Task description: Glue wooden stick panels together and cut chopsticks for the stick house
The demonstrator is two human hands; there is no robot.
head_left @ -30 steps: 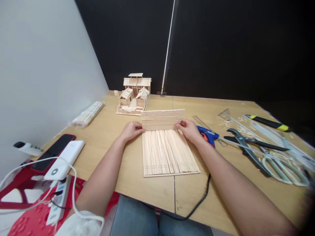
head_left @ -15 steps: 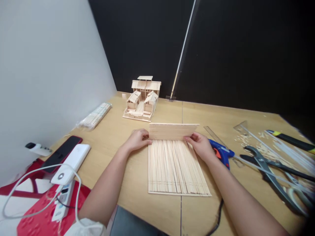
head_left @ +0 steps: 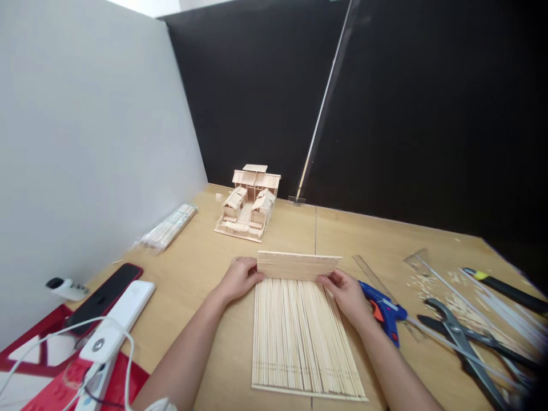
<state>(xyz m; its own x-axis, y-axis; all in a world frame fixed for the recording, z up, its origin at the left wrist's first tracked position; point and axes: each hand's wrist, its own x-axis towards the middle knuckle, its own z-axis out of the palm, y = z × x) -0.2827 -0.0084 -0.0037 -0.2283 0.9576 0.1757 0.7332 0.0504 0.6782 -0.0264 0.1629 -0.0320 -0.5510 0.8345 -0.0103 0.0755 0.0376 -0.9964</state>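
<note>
A flat panel of thin wooden sticks (head_left: 303, 337) lies on the table in front of me. Across its far end stands a narrow wooden strip panel (head_left: 297, 266), upright on its long edge. My left hand (head_left: 240, 279) pinches the strip panel's left end, thumb on the near side. At the other end, my right hand (head_left: 345, 290) grips the lower right corner between thumb and fingers. Just right of that hand lies a blue hot glue gun (head_left: 387, 314) with an orange trigger. Some fingertips are hidden behind the strip panel.
A small wooden house model (head_left: 248, 205) stands at the back. Bagged sticks (head_left: 171, 225), a phone (head_left: 105, 299) and a white power bank (head_left: 120, 319) lie left. Pliers (head_left: 462, 337), a ruler (head_left: 372, 274), a set square (head_left: 423, 260) and wood scraps (head_left: 464, 305) lie right.
The camera view has tilted up, so everything sits lower in the picture. Both hands keep their hold on the upright strip panel, which stays at the far end of the stick panel.
</note>
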